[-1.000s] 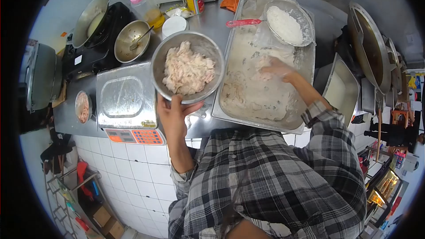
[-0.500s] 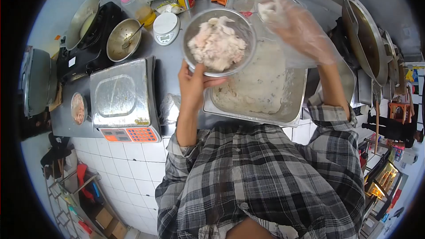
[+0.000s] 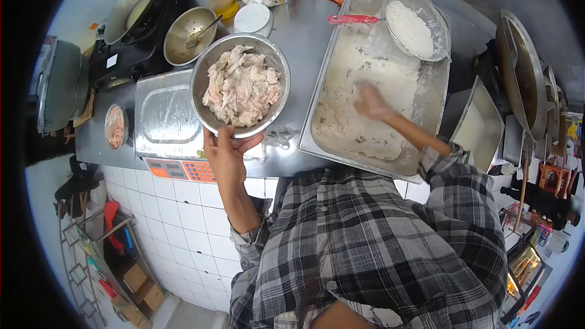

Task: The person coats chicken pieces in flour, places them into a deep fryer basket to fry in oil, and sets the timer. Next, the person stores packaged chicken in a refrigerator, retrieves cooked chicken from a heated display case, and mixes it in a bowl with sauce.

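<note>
My left hand (image 3: 226, 153) grips the near rim of a steel bowl (image 3: 196, 94), thumb on the edge and fingers underneath. Pale, flour-dusted meat pieces (image 3: 244, 88) fill the bowl, which is held partly above the flat scale. My right hand (image 3: 372, 105) is over a large metal tray (image 3: 359, 161) coated with flour (image 3: 390, 85); motion blurs its fingers, so their grip cannot be made out. Beyond that hand, a sieve (image 3: 417, 27) with a red handle (image 3: 353, 19) rests at the tray's far right, white flour inside and clear plastic (image 3: 381, 42) beneath it.
Left of the tray are a flat scale (image 3: 161, 116), a small bowl of meat (image 3: 114, 127), a steel bowl with a spoon (image 3: 180, 39) and a round white scale (image 3: 253, 19). A pan on a stove (image 3: 137, 15) stands far left. Large pans (image 3: 518, 61) line the right.
My left hand has carried the bowl left, off the tray. My right hand has left the sieve and plastic and come down toward the tray's flour. The camera view has shifted.
</note>
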Tool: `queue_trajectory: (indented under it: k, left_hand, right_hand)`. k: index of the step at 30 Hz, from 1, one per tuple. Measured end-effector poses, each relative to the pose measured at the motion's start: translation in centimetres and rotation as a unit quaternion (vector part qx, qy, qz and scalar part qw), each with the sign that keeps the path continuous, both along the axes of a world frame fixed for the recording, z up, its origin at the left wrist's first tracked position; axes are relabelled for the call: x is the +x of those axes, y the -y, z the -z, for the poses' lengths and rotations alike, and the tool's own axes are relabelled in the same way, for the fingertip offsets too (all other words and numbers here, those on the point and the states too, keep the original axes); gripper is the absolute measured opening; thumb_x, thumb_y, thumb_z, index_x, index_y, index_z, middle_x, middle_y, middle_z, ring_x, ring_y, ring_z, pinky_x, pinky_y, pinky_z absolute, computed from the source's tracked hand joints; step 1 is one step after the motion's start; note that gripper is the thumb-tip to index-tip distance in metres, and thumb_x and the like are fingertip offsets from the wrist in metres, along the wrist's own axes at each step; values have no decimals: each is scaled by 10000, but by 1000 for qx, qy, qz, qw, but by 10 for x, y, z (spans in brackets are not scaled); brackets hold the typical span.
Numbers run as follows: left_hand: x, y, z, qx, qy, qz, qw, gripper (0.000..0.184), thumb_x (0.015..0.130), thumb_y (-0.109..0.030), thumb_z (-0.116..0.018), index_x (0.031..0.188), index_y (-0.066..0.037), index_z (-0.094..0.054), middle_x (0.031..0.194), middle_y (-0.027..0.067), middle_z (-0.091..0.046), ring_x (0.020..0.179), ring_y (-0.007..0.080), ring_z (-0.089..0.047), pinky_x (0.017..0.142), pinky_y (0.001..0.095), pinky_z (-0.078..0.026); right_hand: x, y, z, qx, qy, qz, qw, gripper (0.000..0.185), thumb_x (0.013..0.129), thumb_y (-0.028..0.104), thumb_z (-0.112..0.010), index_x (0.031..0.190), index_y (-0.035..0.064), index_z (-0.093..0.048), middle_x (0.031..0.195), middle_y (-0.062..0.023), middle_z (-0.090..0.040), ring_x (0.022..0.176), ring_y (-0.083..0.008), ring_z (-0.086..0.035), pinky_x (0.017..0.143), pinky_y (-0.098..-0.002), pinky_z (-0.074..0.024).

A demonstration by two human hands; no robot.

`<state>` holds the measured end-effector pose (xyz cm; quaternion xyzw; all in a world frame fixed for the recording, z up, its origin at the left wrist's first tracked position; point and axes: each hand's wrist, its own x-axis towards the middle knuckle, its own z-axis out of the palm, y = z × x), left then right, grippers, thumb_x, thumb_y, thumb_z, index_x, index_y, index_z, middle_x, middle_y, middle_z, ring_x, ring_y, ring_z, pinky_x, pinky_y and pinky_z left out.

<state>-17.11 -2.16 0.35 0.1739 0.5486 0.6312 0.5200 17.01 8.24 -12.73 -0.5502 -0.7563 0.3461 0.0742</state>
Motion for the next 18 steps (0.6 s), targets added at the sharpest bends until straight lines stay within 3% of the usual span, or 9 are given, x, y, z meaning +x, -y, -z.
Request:
queue_trajectory:
  k: [3, 4, 6, 8, 10, 11, 13, 15, 18]
  left_hand:
    - [-6, 11, 9, -6, 3, -12, 1000, 417, 840, -11, -456, 1229, 51, -321, 1026, 203, -537, 731, 361, -669, 622, 418, -623]
    - [-8, 14, 12, -8, 3, -16, 1000, 415, 841, -13, -458, 1227, 50, -322, 1022, 202, -538, 728, 359, -670, 622, 415, -623]
    - [-6, 18, 10, -7, 9, -29, 1000, 408, 845, -20, -462, 1223, 46, -324, 1004, 195, -542, 692, 357, -671, 615, 402, -624]
    - [-6, 23, 11, -18, 9, -36, 999, 410, 844, -21, -464, 1222, 46, -322, 1010, 205, -549, 676, 358, -670, 607, 396, -624]
    - [-6, 24, 14, -29, 10, -45, 999, 412, 842, -21, -466, 1221, 47, -321, 1018, 217, -555, 665, 358, -670, 601, 391, -624]
    - [-6, 25, 16, -35, 10, -49, 998, 413, 841, -21, -466, 1221, 48, -320, 1022, 225, -558, 661, 359, -669, 598, 389, -624]
    - [-7, 26, 17, -41, 11, -52, 998, 418, 839, -21, -468, 1221, 50, -316, 1027, 237, -562, 663, 359, -670, 597, 388, -624]
    - [-6, 26, 17, -44, 14, -49, 998, 423, 837, -21, -469, 1223, 53, -311, 1028, 248, -565, 674, 359, -671, 598, 388, -624]
    - [-4, 26, 12, -37, 13, -45, 998, 406, 838, -22, -468, 1209, 60, -325, 1030, 237, -566, 690, 353, -672, 603, 385, -625]
  right_hand:
    - [-11, -17, 25, 126, -18, -79, 989, 378, 717, 148, -638, 1044, -11, -537, 928, -224, -568, 957, -345, -557, 877, -430, -430]
    - [-20, -13, 23, 75, -143, -89, 983, 384, 722, 149, -639, 1061, 4, -533, 954, -207, -560, 972, -330, -549, 872, -427, -432]
    - [-40, 5, 20, -31, -384, -105, 917, 398, 731, 151, -640, 1094, 35, -526, 1007, -173, -543, 1001, -302, -533, 862, -421, -435]
    - [-50, 27, 10, -168, -422, -85, 887, 408, 767, 143, -618, 1152, 64, -509, 1094, -142, -508, 1041, -281, -506, 889, -419, -426]
    - [-53, 45, -13, -124, -287, -125, 942, 416, 799, 122, -592, 1201, 84, -493, 1177, -114, -472, 1089, -261, -478, 932, -414, -408]
    - [-51, 54, -28, -7, -124, -170, 978, 417, 814, 104, -578, 1221, 89, -485, 1216, -101, -453, 1115, -253, -463, 960, -410, -394]
    - [-50, 58, -26, 152, 18, -225, 962, 421, 827, 90, -568, 1239, 96, -478, 1267, -91, -431, 1157, -249, -441, 1006, -402, -364]
    - [-47, 57, 12, 234, -34, -260, 936, 422, 823, 95, -575, 1235, 100, -480, 1288, -99, -424, 1187, -259, -426, 1041, -396, -329]
    - [-32, 42, 34, 343, 16, -333, 878, 418, 809, 127, -596, 1212, 118, -489, 1220, -88, -499, 1152, -219, -474, 1001, -379, -368]
